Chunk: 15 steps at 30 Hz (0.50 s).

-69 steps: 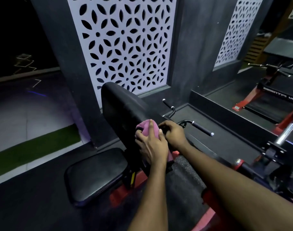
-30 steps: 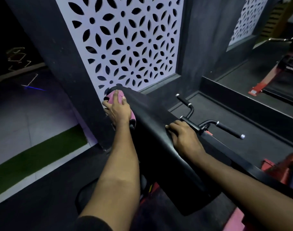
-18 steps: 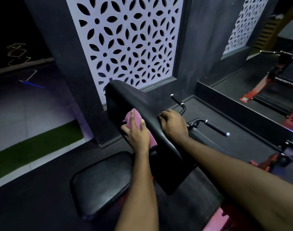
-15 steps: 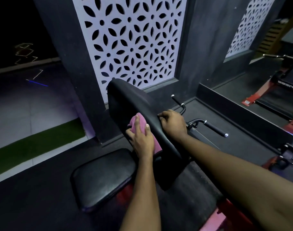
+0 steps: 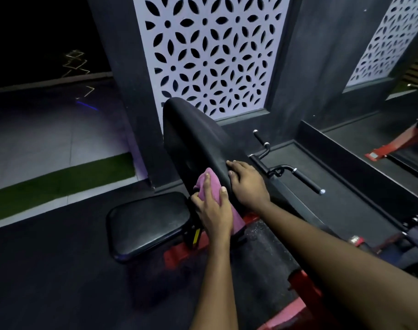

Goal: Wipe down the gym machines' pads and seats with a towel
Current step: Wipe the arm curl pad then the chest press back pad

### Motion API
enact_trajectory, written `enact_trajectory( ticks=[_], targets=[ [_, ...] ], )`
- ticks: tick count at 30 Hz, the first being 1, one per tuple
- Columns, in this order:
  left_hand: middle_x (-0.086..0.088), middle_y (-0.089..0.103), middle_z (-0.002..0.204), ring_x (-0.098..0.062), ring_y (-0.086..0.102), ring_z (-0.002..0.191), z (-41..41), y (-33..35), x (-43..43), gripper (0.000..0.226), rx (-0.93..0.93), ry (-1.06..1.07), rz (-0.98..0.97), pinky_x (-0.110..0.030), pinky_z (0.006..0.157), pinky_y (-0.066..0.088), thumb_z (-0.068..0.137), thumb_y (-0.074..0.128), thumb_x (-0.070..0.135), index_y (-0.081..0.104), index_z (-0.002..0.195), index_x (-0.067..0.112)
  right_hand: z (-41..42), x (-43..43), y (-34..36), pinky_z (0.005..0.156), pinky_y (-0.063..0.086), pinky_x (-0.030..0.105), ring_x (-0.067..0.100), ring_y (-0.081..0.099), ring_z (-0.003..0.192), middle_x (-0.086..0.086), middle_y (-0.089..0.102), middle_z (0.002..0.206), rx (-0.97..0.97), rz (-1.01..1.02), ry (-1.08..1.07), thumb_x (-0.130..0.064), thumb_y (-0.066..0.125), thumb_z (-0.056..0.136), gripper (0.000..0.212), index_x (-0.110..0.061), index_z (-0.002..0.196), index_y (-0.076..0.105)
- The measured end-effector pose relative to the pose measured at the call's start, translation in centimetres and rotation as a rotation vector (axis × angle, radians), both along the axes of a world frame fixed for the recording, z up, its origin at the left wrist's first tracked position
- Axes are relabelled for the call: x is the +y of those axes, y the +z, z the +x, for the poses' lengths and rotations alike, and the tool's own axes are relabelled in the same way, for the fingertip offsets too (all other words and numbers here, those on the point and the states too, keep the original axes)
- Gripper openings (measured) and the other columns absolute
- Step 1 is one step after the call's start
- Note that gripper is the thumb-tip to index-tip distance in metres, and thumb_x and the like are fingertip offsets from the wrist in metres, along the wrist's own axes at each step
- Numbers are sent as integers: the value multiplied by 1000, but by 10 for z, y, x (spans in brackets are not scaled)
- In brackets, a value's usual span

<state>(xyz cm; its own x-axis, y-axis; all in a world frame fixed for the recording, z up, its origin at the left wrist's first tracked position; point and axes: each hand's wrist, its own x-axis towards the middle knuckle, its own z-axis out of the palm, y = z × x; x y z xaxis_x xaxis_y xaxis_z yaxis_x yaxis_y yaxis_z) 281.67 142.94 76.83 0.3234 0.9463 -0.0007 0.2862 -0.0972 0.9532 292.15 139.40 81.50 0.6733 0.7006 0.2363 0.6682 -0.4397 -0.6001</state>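
Observation:
A long black back pad (image 5: 198, 139) slopes up toward the wall, on a machine with a red frame (image 5: 179, 256). Below it on the left sits a black seat pad (image 5: 146, 222). My left hand (image 5: 214, 208) presses a pink towel (image 5: 209, 184) flat against the lower left face of the back pad, fingers straight. My right hand (image 5: 247, 184) rests on the pad's right edge with fingers extended, just beside the towel.
Black handles (image 5: 298, 177) stick out right of the pad. A dark wall with white patterned panels (image 5: 208, 51) stands close behind. A low black ledge (image 5: 360, 167) and another red machine (image 5: 398, 144) lie to the right; green turf strip (image 5: 60, 182) on the left.
My left hand slid the towel from the top of the back pad down to its lower part. My right hand stayed on the pad's right edge. The view pulled back a little.

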Motion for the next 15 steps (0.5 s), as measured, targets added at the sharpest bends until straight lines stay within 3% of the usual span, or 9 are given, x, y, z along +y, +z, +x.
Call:
enact_trajectory(
  ticks=[5, 10, 15],
  targets=[
    [-7, 35, 143, -33, 54, 119, 13, -5, 28, 51, 27, 39, -27, -46, 101, 47, 99, 48, 47, 32, 147, 54, -1, 3, -3, 107, 43, 34, 17, 50, 131, -4, 59, 141, -47, -1, -40, -30, 48, 100, 41, -24, 139, 62],
    [-16, 36, 143, -42, 54, 121, 16, -13, 58, 48, 68, 87, -199, -43, 102, 45, 103, 40, 49, 32, 151, 47, -3, 2, -2, 102, 47, 37, 16, 52, 126, -9, 61, 137, -77, 2, -64, -32, 49, 99, 40, -28, 137, 62],
    [-4, 40, 136, -29, 58, 111, 3, -9, 9, 45, -34, 79, -67, -39, 94, 48, 102, 42, 51, 34, 145, 58, -5, 4, -3, 100, 49, 38, 15, 52, 126, -11, 60, 138, -96, -21, -91, -34, 47, 100, 40, -30, 138, 61]
  ],
)
